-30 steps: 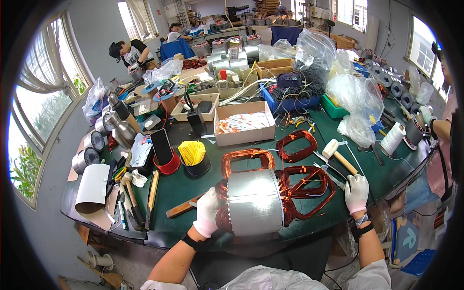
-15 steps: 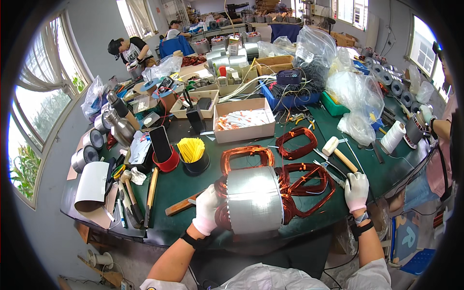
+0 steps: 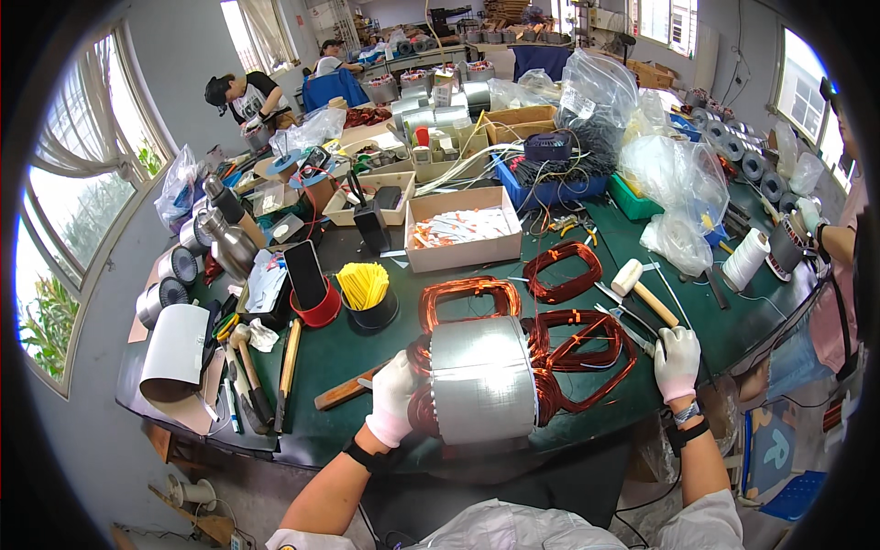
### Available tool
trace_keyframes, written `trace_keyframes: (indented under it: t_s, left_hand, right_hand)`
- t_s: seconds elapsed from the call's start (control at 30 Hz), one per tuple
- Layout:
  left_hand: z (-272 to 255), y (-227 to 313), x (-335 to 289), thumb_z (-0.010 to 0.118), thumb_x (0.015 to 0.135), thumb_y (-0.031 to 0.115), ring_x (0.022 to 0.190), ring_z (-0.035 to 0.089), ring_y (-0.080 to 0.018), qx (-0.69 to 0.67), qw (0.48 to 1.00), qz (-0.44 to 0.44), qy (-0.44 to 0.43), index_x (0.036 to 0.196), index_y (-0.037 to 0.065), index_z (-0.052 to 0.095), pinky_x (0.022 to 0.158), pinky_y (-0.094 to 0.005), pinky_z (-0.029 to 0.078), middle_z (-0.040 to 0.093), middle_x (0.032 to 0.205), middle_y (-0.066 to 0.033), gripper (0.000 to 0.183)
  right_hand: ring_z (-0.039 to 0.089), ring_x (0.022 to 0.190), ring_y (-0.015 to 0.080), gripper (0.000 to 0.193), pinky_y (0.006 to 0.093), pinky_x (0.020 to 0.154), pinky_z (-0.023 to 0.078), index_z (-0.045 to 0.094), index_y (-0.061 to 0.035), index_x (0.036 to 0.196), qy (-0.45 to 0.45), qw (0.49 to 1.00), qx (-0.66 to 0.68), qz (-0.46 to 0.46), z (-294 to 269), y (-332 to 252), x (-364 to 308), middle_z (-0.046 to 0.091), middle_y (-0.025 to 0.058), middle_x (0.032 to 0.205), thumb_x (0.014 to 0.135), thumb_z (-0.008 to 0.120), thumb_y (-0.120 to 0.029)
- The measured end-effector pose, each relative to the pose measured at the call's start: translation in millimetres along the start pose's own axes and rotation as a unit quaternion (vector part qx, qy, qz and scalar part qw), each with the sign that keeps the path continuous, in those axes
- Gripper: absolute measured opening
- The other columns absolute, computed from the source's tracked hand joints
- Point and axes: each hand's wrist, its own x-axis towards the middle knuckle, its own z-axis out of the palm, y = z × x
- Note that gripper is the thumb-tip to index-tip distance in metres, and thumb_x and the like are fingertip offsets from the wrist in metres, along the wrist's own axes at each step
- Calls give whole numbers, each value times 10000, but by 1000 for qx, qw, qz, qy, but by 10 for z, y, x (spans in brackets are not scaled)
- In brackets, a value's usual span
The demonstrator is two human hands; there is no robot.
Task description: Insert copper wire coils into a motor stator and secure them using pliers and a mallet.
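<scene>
A silvery cylindrical motor stator (image 3: 484, 380) lies on its side at the table's near edge, copper windings bulging from both ends. My gloved left hand (image 3: 394, 392) is closed round its left end, at the windings; the fingertips are partly hidden. On the right, my gloved right hand (image 3: 676, 359) is closed at the near end of a slim grey-and-black hand tool (image 3: 639, 337), whose kind is unclear. Just beyond that hand lies a white-headed mallet (image 3: 643, 291). Loose copper coils (image 3: 587, 353) join the stator's right end. A wooden-handled tool (image 3: 341, 395) pokes out beside my left hand.
Beyond the stator lie two more copper coils (image 3: 561, 272), a box of white-and-orange strips (image 3: 463, 229) and a cup of yellow sticks (image 3: 363, 286). Hammers (image 3: 247, 376) are at the left, a white thread spool (image 3: 747, 260) at the right. Co-workers stand at the far left and right edge.
</scene>
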Motion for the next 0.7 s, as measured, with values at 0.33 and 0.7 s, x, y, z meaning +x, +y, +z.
trace_keyframes:
  t_s: [0.33,0.7]
  left_hand:
    - [-96,-34,-59,662,1008,-38,1146,691,-164,5,997,25,-67,1441,-10,601,1024,-313,562,714,1298,-87,438]
    - [-29,-17,-17,808,840,115,957,745,-295,34,998,56,-1,1237,66,713,849,-360,605,735,1089,-112,411]
  right_hand:
    - [615,1003,361,180,492,902,496,712,-44,1066,-14,1000,-4,8,3,3,0,664,139,1019,909,713,-132]
    - [615,1002,360,182,490,900,497,713,-38,1064,-8,1000,-1,3,0,3,2,663,139,1017,907,713,-129]
